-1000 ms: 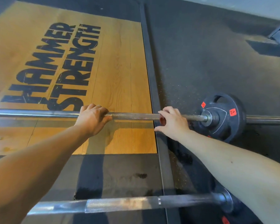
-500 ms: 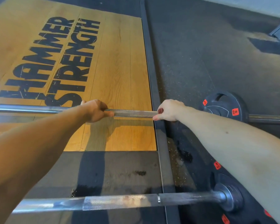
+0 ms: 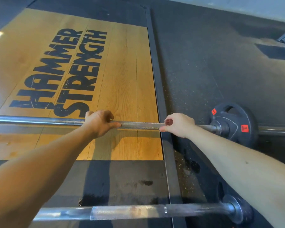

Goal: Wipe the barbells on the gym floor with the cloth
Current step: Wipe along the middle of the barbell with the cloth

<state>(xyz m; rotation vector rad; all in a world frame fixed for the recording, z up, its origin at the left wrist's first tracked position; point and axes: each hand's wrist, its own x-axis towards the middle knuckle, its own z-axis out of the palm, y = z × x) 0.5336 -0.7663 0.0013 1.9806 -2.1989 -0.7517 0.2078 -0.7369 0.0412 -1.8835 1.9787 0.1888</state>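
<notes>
Gym floor (image 3: 220, 71): black rubber with pale grit near the platform's right edge. It carries both bars.
Wooden platform (image 3: 122, 71): tan boards lettered HAMMER STRENGTH, set into the floor's left half, with a dark metal strip (image 3: 156, 79) along the right edge.
Far barbell (image 3: 141, 125): lies across the platform close to its near edge and runs out over the right edge onto the rubber. Both hands are on it, so it looks like the bar being worked on.
Near barbell (image 3: 127, 211): lies parallel on the dark floor below the platform's near edge, with no hand on it.
Weight plate (image 3: 233, 119): black with red stickers, on the far barbell's right end, just right of the platform.
Left hand (image 3: 97, 124): fingers curled over the far barbell's shaft near the platform's near right corner.
Right hand (image 3: 179, 125): curled round the same shaft above the metal strip, between the left hand and the plate.
Cloth: none plainly visible. A small reddish patch (image 3: 168, 122) shows inside the right hand's curl, and I cannot tell if that is it.
Progress: neither shaft shows a clear wiped part. The near barbell probably remains, along with much of the far one.
</notes>
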